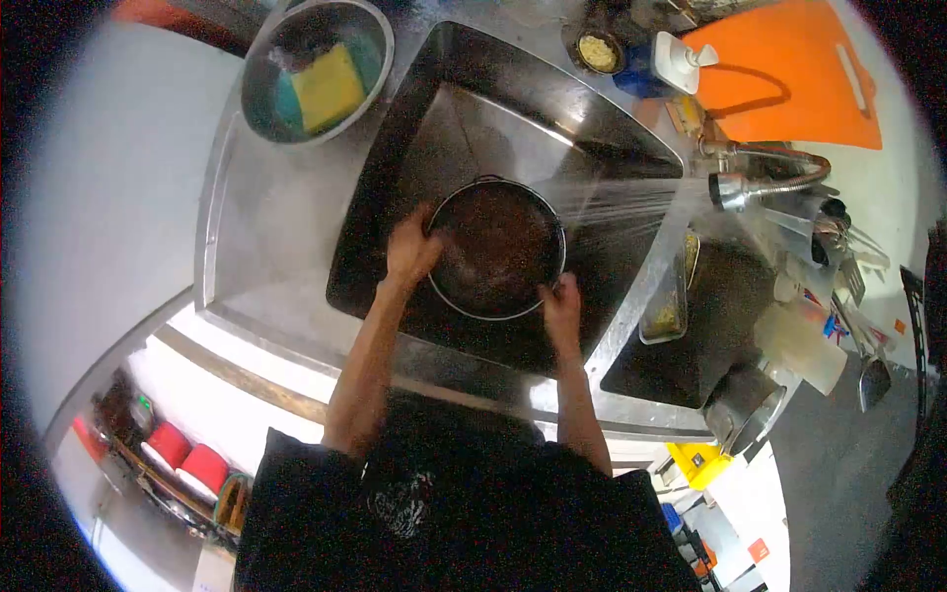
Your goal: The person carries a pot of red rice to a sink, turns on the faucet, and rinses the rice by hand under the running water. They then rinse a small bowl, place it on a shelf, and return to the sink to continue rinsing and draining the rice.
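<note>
A round dark pan or pot (496, 249) with a thin bright rim is over the sink basin (395, 187). My left hand (412, 249) holds its left rim, somewhat blurred. On the lower right rim, my right hand (562, 301) is closed around the edge. Water sprays leftward from the faucet head (729, 191) toward the pan's right side. The pan's inside looks dark brown; its contents, if any, are hard to make out.
A metal bowl (258, 120) with a yellow sponge (328, 89) stands at upper left. An orange board (799, 74), a white-capped bottle (679, 64) and a small food bowl (599, 52) are at upper right. A container (666, 318), metal pot (747, 405) and utensils (850, 281) lie right.
</note>
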`<action>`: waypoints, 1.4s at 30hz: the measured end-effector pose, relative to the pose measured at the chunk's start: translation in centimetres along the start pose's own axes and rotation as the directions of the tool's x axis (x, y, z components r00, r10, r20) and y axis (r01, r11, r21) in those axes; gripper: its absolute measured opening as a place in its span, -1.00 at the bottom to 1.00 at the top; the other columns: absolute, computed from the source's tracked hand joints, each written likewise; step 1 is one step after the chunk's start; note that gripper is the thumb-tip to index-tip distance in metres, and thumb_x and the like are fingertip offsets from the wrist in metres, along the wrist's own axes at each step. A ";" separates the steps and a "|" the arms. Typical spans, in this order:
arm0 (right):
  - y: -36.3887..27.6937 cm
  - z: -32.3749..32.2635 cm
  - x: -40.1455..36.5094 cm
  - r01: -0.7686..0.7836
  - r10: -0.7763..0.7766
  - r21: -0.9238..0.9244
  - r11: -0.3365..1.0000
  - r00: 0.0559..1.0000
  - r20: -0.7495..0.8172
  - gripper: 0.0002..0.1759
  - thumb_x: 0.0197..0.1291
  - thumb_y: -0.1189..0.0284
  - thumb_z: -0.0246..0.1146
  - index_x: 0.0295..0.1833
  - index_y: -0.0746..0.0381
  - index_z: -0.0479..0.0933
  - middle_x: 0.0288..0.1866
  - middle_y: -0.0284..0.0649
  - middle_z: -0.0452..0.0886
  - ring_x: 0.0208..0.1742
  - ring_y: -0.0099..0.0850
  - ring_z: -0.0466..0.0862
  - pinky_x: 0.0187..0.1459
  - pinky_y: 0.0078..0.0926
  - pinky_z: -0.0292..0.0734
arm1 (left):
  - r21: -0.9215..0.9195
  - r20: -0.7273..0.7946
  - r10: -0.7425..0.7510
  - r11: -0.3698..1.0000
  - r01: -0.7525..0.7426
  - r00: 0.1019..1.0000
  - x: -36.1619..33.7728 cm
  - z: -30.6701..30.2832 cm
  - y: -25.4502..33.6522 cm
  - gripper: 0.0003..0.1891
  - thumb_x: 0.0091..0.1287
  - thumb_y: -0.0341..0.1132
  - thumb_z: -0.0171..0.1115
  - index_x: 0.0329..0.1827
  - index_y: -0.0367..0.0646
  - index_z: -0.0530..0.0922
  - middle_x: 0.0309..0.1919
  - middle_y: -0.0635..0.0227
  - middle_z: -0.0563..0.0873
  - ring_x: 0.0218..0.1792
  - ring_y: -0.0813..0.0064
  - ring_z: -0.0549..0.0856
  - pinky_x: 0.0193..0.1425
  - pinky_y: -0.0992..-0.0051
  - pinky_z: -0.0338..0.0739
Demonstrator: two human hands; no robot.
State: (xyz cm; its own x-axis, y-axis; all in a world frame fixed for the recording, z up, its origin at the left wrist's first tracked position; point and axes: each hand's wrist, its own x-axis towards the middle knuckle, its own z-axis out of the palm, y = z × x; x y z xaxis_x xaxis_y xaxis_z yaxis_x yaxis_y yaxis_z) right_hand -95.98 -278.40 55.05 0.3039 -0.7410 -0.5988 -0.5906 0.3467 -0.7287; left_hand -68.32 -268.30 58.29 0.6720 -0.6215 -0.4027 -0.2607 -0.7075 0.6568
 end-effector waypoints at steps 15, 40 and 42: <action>-11.6 -6.0 -18.9 0.171 -0.101 0.179 0.969 0.934 -0.342 -0.76 0.12 0.58 0.23 -0.08 0.28 0.43 -0.14 -0.19 0.62 -0.18 -0.53 0.51 -0.07 -0.54 0.39 | -0.516 -0.103 0.185 0.830 -0.212 0.977 -7.9 -3.4 10.8 -0.58 0.40 -0.05 0.12 -0.39 -0.30 0.52 -0.55 -0.01 0.55 -0.54 0.13 0.50 -0.35 0.31 0.42; -12.2 -7.8 -25.9 0.039 0.108 0.272 0.961 0.856 -0.506 -0.79 0.07 0.61 0.20 -0.15 0.29 0.41 -0.33 -0.17 0.61 -0.31 -0.52 0.50 -0.23 -0.56 0.41 | -0.370 0.245 0.344 0.897 -0.240 0.907 -9.3 4.0 10.5 -0.60 0.42 -0.08 0.06 0.00 -0.25 0.63 -0.19 -0.01 0.73 -0.13 0.09 0.73 -0.02 0.28 0.54; -12.6 -7.7 -25.8 0.025 0.112 0.256 0.966 0.855 -0.507 -0.80 0.06 0.62 0.22 -0.17 0.28 0.41 -0.33 -0.17 0.64 -0.31 -0.56 0.50 -0.19 -0.58 0.40 | -0.376 0.273 0.345 0.897 -0.231 0.898 -9.1 3.9 10.4 -0.60 0.42 -0.08 0.06 0.01 -0.25 0.63 -0.18 0.00 0.73 -0.13 0.09 0.73 -0.02 0.28 0.54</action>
State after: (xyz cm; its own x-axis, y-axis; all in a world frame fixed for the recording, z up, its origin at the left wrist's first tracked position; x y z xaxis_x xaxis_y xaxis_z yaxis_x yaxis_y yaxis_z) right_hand -102.17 -268.09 82.23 -0.1855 -0.8860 -0.4250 -0.3722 0.4637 -0.8040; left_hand -79.91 -271.29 66.29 0.3244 -0.8942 -0.3085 -0.1285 -0.3648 0.9222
